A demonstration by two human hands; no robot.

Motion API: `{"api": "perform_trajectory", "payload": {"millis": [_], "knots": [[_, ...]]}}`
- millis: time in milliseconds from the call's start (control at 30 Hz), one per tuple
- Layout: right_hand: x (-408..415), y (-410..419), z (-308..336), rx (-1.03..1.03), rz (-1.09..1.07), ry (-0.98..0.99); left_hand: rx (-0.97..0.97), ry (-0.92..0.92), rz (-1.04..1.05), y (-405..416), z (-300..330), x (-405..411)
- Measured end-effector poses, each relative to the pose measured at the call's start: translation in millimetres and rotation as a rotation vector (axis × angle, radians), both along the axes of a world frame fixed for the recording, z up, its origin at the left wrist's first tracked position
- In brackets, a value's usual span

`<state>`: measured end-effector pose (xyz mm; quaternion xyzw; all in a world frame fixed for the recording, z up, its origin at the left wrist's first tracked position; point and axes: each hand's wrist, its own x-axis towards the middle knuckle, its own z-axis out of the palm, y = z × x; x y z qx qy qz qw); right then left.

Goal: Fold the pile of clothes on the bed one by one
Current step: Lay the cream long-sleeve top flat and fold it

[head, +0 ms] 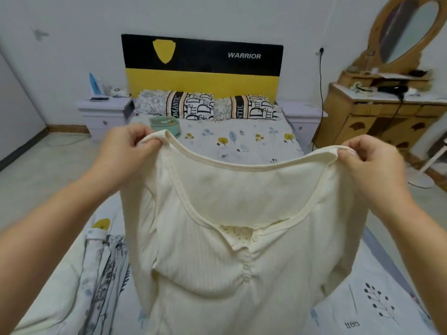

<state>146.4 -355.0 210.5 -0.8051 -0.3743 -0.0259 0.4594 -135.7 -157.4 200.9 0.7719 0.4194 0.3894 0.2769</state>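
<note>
Evidently soft, light and limp, the cream top [242, 250] hangs above the bed [242, 141] from its shoulder seams, the sensible place to take it, where the left hand [125, 146] and right hand [372, 158] each pinch the fabric in a closed grip.

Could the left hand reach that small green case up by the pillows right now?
Probably not. The left hand is pinching a shoulder of the cream top, held up with the right hand. The green case sits far up the bed, near the pillows.
</note>
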Motion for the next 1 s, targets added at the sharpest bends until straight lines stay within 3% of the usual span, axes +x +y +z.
{"api": "perform_trajectory", "payload": {"millis": [200,433,567,700,800,1000], "knots": [[40,61,-122,-0.253,0.076,0.145,-0.16,0.315,0.016,51,-121,43],[69,113,-252,-0.426,0.155,0.33,-0.264,0.505,0.06,81,-241,85],[85,135,-304,-0.478,0.142,0.372,-0.235,0.681,0.08,97,-280,102],[99,156,-342,-0.491,0.143,0.378,-0.102,0.954,-0.065,118,-315,108],[109,172,-364,-0.478,0.151,0.361,0.039,0.9,-0.155,139,-345,107],[132,228,-394,-0.435,0.149,0.205,-0.012,0.713,0.078,191,-387,120]]}}
